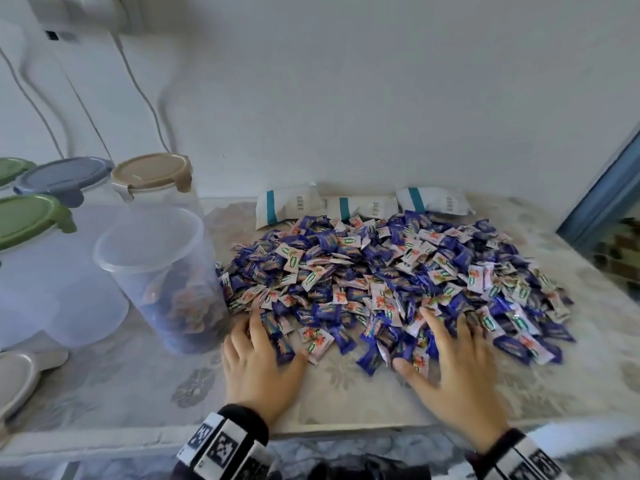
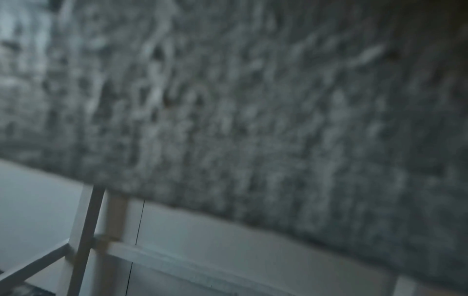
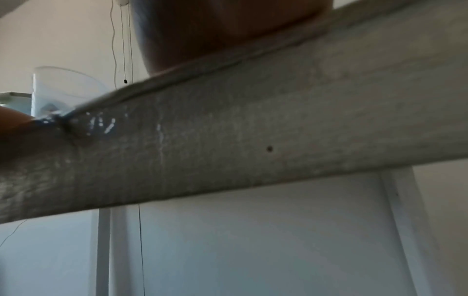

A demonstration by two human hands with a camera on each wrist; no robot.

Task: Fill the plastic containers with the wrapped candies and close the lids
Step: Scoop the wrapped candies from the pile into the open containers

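Here, both hands, left hand (image 1: 258, 368) and right hand (image 1: 453, 372), lay flat with spread fingers on crinkly wrapped candies (image 1: 381, 278); a round clear container (image 1: 156, 268) stood open.

A worktop (image 1: 346, 393) under a pale floral cloth carries a broad heap of wrapped candies (image 1: 391, 278). Three white packets (image 1: 363, 206) lie behind the heap by the wall. At the left stand clear containers (image 1: 166, 258), some lidded, and a loose grey lid (image 1: 17, 379) lies near the front edge.

Glossy-wrapped candies (image 1: 381, 282), clear plastic container (image 1: 162, 271)
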